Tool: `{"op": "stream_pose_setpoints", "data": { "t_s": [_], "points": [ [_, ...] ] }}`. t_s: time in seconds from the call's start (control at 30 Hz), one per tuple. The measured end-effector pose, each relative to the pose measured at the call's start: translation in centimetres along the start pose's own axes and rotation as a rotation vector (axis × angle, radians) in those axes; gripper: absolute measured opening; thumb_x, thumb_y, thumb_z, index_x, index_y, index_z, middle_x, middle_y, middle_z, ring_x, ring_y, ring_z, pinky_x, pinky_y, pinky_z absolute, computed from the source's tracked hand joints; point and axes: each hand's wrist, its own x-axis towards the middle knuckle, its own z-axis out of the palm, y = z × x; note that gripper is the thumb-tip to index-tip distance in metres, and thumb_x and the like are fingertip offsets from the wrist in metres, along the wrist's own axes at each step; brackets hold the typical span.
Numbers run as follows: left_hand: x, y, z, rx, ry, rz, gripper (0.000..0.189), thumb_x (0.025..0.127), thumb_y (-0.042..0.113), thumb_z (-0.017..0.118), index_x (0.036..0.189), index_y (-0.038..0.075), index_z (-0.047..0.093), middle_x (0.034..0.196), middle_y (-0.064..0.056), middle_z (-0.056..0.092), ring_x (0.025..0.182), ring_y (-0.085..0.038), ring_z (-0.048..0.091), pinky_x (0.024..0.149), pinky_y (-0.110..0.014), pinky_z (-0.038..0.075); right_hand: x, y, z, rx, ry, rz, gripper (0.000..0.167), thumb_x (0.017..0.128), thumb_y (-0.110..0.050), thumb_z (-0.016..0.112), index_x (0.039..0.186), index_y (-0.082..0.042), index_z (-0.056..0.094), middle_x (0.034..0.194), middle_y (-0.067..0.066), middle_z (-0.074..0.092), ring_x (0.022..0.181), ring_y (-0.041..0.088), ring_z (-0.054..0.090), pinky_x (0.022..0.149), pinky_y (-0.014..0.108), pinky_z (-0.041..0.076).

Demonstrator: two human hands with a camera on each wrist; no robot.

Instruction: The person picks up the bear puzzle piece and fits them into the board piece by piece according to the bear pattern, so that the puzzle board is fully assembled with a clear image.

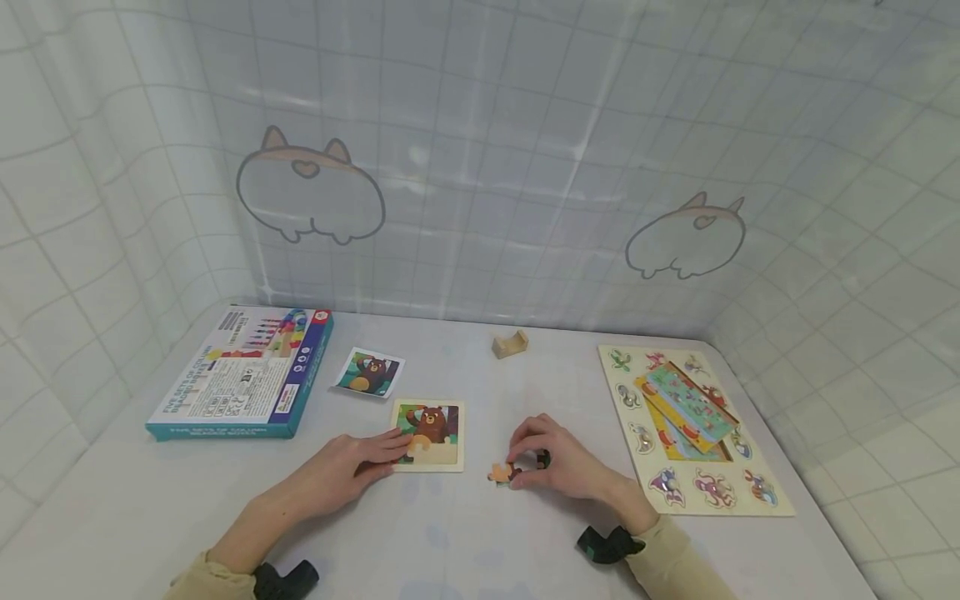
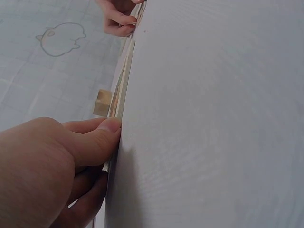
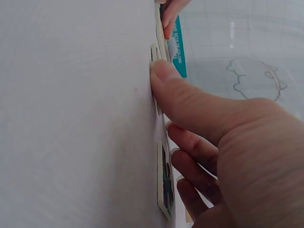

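A wooden bear puzzle board point(image 1: 459, 437) lies on the table, partly filled, with bare wood along its lower part. My left hand point(image 1: 341, 471) holds the board at its left edge; in the left wrist view the thumb point(image 2: 102, 137) presses its side. To the right, my right hand point(image 1: 558, 462) pinches an orange-and-brown puzzle piece point(image 1: 500, 473) between thumb and finger, low at the table. Another dark puzzle piece point(image 1: 543, 458) lies under that hand's curled fingers, and its edge point(image 3: 164, 183) shows in the right wrist view.
A bear picture card point(image 1: 370, 373) lies behind the board. At the left is a flat boxed set point(image 1: 240, 375). A small notched wooden block point(image 1: 510, 344) stands at the back. On the right, colourful cards point(image 1: 690, 408) lie on a large animal board point(image 1: 626, 433).
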Motion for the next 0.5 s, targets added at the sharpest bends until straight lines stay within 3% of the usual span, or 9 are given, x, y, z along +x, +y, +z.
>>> {"op": "stream_pose_setpoints", "data": {
  "t_s": [0.5],
  "points": [
    [0.09,-0.11,0.0,-0.006,-0.011,-0.015,0.04,0.099,0.024,0.064,0.139,0.022,0.061,0.148,0.002,0.053,0.137,-0.03,0.049,0.106,-0.057,0.045,0.02,-0.09,-0.01,0.045,0.002,0.005,0.019,0.084,-0.035,0.08,0.099,-0.026,0.072,0.109,-0.012,0.061,0.106,0.01,0.05,0.089,0.027,0.048]
  ]
}}
